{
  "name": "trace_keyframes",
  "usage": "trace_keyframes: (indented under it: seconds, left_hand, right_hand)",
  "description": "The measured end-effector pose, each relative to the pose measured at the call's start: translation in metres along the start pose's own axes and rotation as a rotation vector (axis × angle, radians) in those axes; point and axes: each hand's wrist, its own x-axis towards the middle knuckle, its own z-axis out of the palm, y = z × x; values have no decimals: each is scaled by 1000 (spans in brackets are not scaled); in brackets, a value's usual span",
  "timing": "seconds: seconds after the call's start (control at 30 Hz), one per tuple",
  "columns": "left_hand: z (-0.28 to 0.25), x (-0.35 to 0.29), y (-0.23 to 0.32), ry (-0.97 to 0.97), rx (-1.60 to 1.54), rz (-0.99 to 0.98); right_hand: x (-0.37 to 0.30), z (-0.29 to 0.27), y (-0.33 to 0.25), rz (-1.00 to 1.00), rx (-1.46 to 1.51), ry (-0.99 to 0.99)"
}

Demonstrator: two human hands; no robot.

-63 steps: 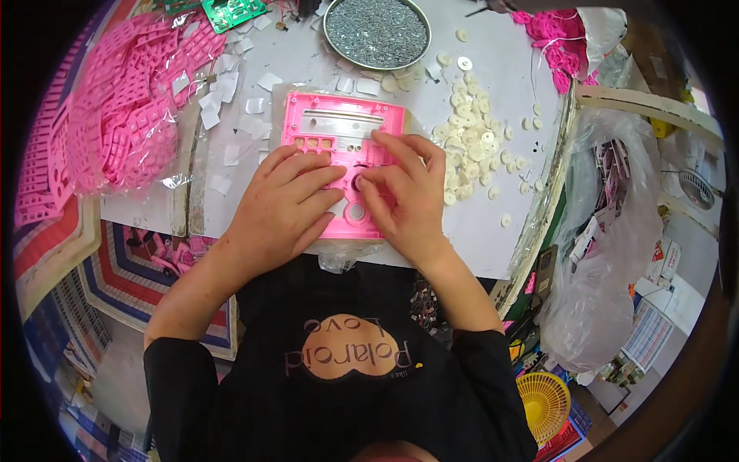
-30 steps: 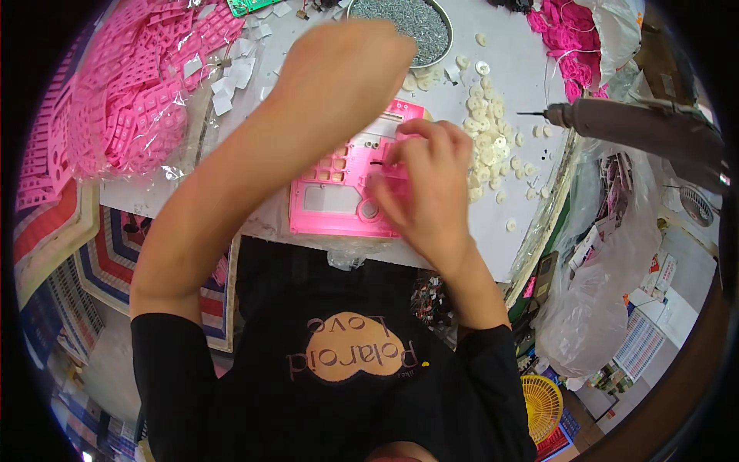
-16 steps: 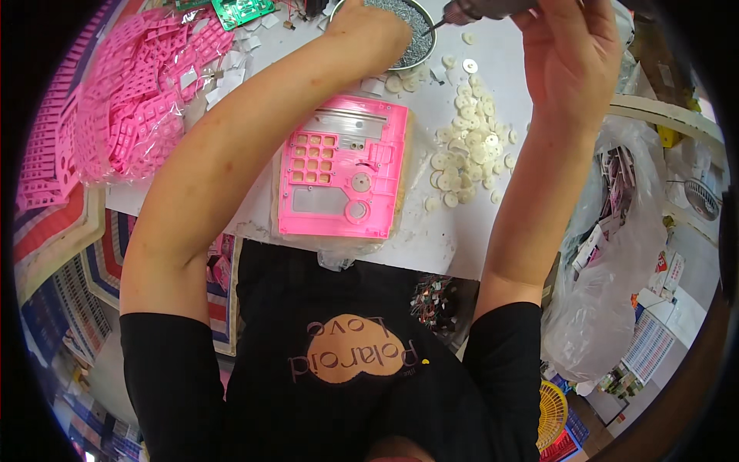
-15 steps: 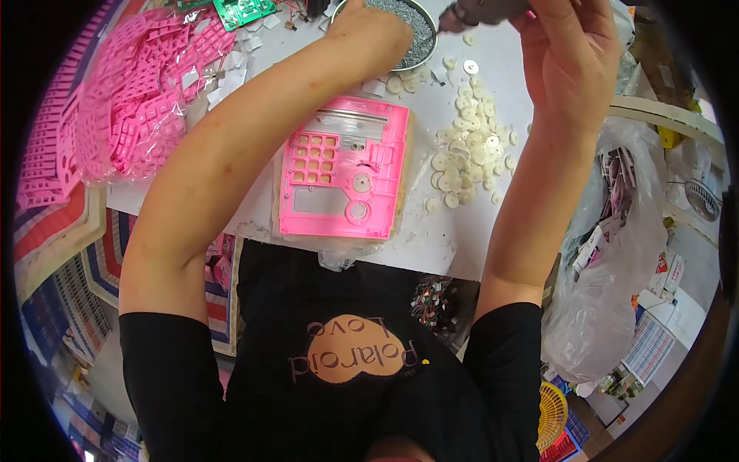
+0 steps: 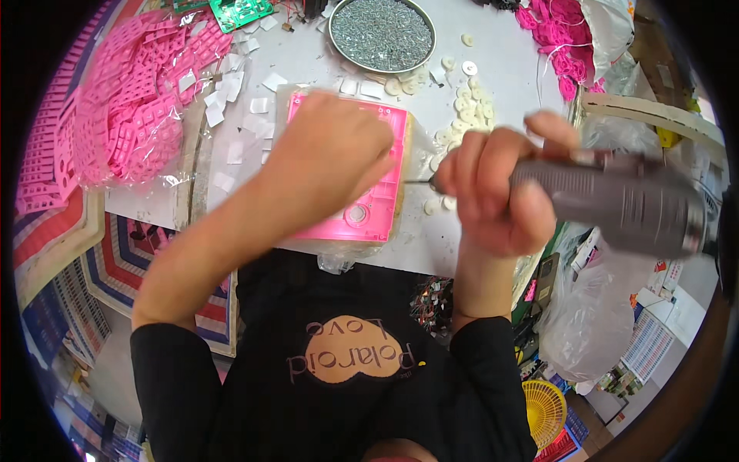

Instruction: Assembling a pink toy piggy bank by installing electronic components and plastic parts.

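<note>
A pink plastic casing (image 5: 377, 229) lies on a pad at the table's near edge, with a round recess at its lower right. Over its middle, my left hand (image 5: 335, 150) is closed, its fingertips pointing down and hidden; whatever they hold cannot be made out. My right hand (image 5: 500, 189) grips a grey electric screwdriver (image 5: 631, 200), held sideways, its thin bit pointing left toward the casing's right edge. Beyond the casing stands a round metal bowl (image 5: 385, 71) full of small silver screws (image 5: 381, 35). Several white plastic discs (image 5: 464, 115) lie scattered right of the casing.
Clear bags of pink plastic parts (image 5: 146, 115) are heaped at the left. Small white squares (image 5: 219, 100) are strewn beside them, with a green circuit board (image 5: 240, 11) behind. Pink bundles (image 5: 566, 38) lie at the back right. A yellow basket (image 5: 545, 414) stands low at the right.
My left hand has left the screw bowl and come back over the pink casing. My right hand has brought the screwdriver down from the far right, its bit now near the casing.
</note>
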Motion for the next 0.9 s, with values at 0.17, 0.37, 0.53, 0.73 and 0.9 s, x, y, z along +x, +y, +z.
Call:
trace_keyframes:
  seconds: [0.17, 0.37, 0.53, 0.73, 0.9]
  left_hand:
    - [8, -48, 18, -35, -220, -84]
    - [10, -54, 21, 29, -256, -121]
    - [11, -57, 17, -25, -98, -92]
    - [3, -52, 6, -100, 21, -97]
    - [11, -56, 2, -54, 114, -62]
  right_hand:
    - [-20, 13, 7, 33, 49, -135]
    - [-23, 22, 5, 108, -104, -122]
    - [-28, 23, 10, 108, -167, -102]
    - [-38, 1, 40, 63, -322, -91]
    - [-41, -3, 51, 52, -468, -195]
